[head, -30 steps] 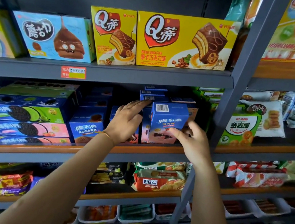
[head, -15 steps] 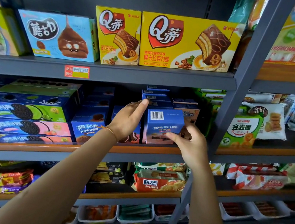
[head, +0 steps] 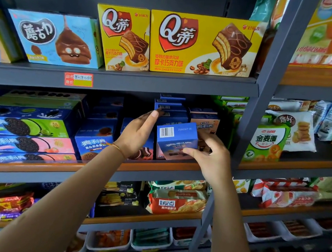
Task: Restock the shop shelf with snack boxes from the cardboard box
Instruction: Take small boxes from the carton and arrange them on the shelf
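You can read "Q蒂" on both yellow boxes [head: 203,46] up top; the wider one adds "摩卡巧克力味" and "MOCHA CHOCOLATE FLAVOR". The light blue box [head: 55,39] says "蘑古力". The red shelf tag [head: 78,79] shows "品名" and "售价". The blue box [head: 177,140] carries a barcode and "20260327". The green pack [head: 265,143] reads "金麦圈"; the biscuit bag [head: 175,202] reads "好吃点".

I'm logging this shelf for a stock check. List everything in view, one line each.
Blue snack box: one, blue with barcode, tilted at middle shelf front, in right hand.
Yellow cake boxes: two, yellow, top shelf.
Light blue box: one, top shelf left.
Long cookie boxes: several, blue with green or pink, stacked middle shelf left.
Green-white bag: one, right bay.
Biscuit packs: a few, orange-green, lower shelf.
Left hand: fingers straight, beside box.
Right hand: pinches box.
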